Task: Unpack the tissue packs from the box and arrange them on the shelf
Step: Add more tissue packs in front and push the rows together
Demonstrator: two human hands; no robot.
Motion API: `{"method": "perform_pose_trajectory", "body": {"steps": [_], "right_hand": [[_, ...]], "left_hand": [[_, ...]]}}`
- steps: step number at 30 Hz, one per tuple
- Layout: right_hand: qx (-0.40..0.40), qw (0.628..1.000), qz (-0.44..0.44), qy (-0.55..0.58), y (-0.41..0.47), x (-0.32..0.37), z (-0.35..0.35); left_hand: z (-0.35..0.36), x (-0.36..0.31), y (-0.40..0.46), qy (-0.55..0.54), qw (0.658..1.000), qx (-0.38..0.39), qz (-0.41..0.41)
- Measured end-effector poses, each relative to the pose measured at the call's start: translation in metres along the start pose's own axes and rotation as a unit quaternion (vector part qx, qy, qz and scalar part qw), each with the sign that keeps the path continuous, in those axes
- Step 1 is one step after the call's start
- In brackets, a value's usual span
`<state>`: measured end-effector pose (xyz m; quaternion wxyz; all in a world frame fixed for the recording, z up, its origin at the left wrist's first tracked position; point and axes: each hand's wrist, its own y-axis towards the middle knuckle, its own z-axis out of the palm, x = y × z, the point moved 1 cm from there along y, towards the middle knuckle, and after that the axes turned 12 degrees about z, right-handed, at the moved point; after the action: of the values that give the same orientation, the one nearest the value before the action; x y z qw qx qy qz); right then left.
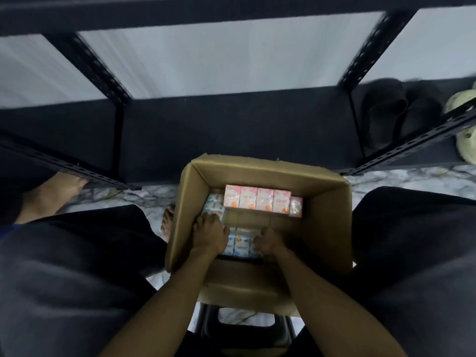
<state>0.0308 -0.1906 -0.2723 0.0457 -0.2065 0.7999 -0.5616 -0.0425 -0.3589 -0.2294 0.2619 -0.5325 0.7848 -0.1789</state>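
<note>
An open cardboard box (322, 210) stands on the floor between my knees. A row of pink tissue packs (257, 199) lines its far wall. Blue-and-white tissue packs (240, 244) lie along its near and left sides. Both my hands are inside the box. My left hand (210, 234) grips the left end of the blue packs, and my right hand (268, 243) grips their right end. The dark shelf board (231, 130) lies just beyond the box, framed by black perforated uprights.
Black slippers (401, 117) and pale green shoes (463, 124) sit on the shelf board at the right. A black stool (244, 328) is under me. Bare feet (168, 222) rest on the marble-pattern floor left of the box.
</note>
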Motion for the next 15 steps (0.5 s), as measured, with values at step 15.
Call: {"method": "perform_pose_trajectory", "body": {"steps": [15], "right_hand": [[0.015,0.999,-0.002,-0.048,0.055,-0.01,0.023]], "left_hand": [[0.026,0.015,0.041,-0.354,0.909,-0.022,-0.221]]}}
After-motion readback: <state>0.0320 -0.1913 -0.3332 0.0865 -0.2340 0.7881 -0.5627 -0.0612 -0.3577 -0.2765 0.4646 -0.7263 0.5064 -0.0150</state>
